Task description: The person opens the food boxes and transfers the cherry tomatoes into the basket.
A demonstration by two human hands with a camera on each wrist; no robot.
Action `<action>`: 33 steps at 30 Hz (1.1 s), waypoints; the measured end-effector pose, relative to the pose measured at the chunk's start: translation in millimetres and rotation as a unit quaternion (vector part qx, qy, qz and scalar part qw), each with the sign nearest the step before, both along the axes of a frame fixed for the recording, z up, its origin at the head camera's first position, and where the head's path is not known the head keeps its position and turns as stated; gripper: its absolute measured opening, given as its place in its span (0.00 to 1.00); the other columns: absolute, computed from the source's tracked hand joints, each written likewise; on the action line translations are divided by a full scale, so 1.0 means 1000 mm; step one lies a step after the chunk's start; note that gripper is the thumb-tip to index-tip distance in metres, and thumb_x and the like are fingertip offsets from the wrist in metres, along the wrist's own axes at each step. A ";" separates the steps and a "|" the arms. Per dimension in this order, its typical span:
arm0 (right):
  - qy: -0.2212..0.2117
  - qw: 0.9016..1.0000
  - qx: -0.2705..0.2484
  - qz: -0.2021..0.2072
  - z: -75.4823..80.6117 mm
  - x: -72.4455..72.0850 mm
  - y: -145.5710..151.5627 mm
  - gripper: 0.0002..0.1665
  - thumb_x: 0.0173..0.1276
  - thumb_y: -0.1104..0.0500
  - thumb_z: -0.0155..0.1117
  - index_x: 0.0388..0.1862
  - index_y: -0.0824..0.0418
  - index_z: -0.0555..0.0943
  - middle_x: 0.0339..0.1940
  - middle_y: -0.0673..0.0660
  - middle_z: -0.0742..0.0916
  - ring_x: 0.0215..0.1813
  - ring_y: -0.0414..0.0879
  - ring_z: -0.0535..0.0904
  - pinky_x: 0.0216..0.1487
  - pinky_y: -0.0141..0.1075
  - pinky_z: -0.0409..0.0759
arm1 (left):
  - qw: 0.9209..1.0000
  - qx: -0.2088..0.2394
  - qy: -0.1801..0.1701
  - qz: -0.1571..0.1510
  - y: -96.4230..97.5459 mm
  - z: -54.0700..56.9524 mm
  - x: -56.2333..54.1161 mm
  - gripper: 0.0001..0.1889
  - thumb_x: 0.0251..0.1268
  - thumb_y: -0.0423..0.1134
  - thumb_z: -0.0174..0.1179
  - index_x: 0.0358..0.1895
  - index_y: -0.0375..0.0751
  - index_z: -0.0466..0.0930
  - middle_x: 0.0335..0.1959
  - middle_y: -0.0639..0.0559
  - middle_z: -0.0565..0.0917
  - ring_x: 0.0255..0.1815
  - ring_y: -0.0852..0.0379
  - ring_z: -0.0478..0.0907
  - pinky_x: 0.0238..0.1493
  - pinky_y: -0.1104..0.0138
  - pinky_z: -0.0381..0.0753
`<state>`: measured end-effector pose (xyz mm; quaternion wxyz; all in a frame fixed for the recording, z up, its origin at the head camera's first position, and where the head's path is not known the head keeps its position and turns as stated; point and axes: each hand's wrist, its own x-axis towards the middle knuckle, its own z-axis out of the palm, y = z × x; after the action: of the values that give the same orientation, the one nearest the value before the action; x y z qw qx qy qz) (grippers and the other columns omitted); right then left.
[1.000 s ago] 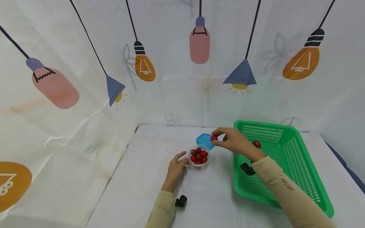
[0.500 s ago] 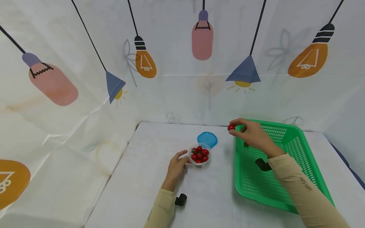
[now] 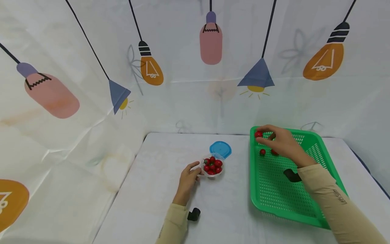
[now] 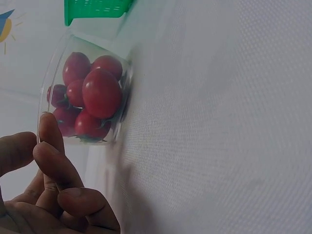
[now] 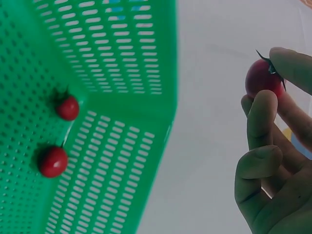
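My right hand (image 3: 281,142) pinches a cherry tomato (image 5: 263,79) with a green stem between thumb and fingertips, over the far left corner of the green basket (image 3: 254,189). Two more cherry tomatoes, one round (image 3: 262,152) and one partly behind the hand (image 3: 274,152), lie on the basket floor. To the left, a small clear plastic container (image 4: 54,68) full of several cherry tomatoes (image 4: 101,92) stands upright on the table. The fingertips of my left hand (image 3: 187,181) hold it at the rim.
A blue lid (image 3: 220,149) lies flat just behind the clear container. The white-covered table (image 3: 152,176) meets a wall sheet (image 3: 182,101) printed with hanging lamps at its back and left. The basket takes up the right side.
My right hand has carried the tomato rightward from above the blue lid to over the basket. The left hand has stayed at the container.
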<state>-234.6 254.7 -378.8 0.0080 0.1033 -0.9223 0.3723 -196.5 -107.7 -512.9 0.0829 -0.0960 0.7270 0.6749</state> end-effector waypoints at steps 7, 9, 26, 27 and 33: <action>0.017 0.999 0.036 -0.008 -0.010 -0.002 0.018 0.30 0.71 0.42 0.66 0.65 0.56 0.78 0.60 0.61 0.84 0.50 0.57 0.80 0.35 0.43 0.78 | 1.000 0.006 -0.002 -0.001 -0.001 0.009 0.002 0.22 0.74 0.40 0.58 0.67 0.38 0.74 0.35 0.46 0.88 0.30 0.53 0.75 0.36 0.64 0.71; 0.019 0.999 0.041 -0.011 -0.014 -0.003 0.023 0.29 0.71 0.42 0.67 0.65 0.56 0.78 0.59 0.61 0.84 0.50 0.57 0.80 0.36 0.43 0.78 | 1.000 0.004 -0.003 -0.003 -0.001 0.016 0.003 0.21 0.74 0.37 0.57 0.67 0.35 0.74 0.36 0.44 0.88 0.31 0.50 0.76 0.39 0.61 0.72; 0.006 0.996 0.085 -0.024 -0.052 -0.007 0.071 0.28 0.73 0.51 0.67 0.63 0.68 0.78 0.59 0.75 0.81 0.50 0.69 0.81 0.45 0.59 0.79 | 1.000 -0.009 0.018 -0.002 -0.001 0.001 0.000 0.20 0.74 0.39 0.59 0.65 0.39 0.76 0.34 0.48 0.88 0.29 0.55 0.75 0.39 0.64 0.73; 0.001 0.996 0.087 -0.022 -0.054 -0.007 0.073 0.28 0.73 0.52 0.67 0.63 0.68 0.78 0.59 0.75 0.80 0.51 0.70 0.80 0.46 0.60 0.78 | 1.000 -0.011 0.019 -0.002 -0.001 0.001 0.000 0.19 0.74 0.38 0.59 0.65 0.39 0.77 0.34 0.48 0.88 0.29 0.55 0.75 0.38 0.64 0.73; -0.022 0.994 0.101 -0.019 -0.070 -0.012 0.082 0.28 0.72 0.53 0.68 0.63 0.70 0.77 0.59 0.76 0.80 0.59 0.74 0.75 0.53 0.66 0.73 | 1.000 -0.012 0.014 -0.003 -0.001 0.003 0.000 0.19 0.75 0.39 0.58 0.65 0.40 0.76 0.35 0.47 0.88 0.29 0.56 0.75 0.39 0.64 0.74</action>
<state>-246.5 337.2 -448.3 -0.0159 0.0776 -0.9569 0.2795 -196.0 -108.5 -510.2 0.0736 -0.0854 0.7367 0.6668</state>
